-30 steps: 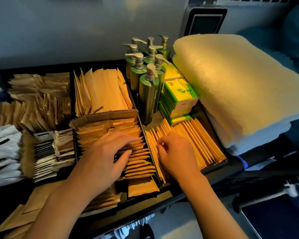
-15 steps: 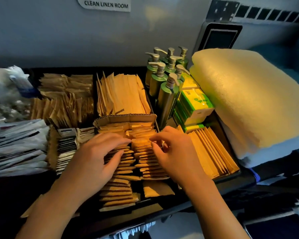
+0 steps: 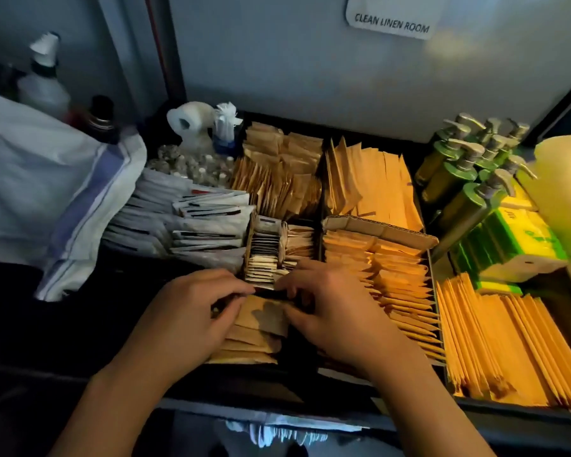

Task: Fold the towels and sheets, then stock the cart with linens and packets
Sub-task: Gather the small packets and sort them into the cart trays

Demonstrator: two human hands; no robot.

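Head view: left hand (image 3: 192, 311) and right hand (image 3: 337, 311) pinch a stack of brown paper packets (image 3: 261, 319); fingertips partly hidden; packet print unreadable.

In the tray (image 3: 475, 404), the left hand (image 3: 185, 321) and right hand (image 3: 340, 311) rest on a stack of packets (image 3: 254, 328) in the near middle compartment. Right of it lie rows of envelopes (image 3: 393, 265), then more envelopes (image 3: 508, 341). Behind those stand pump bottles (image 3: 459, 179) and boxes (image 3: 515, 245). Sachets (image 3: 195, 222) lie to the left, beside a folded cloth (image 3: 47, 179)
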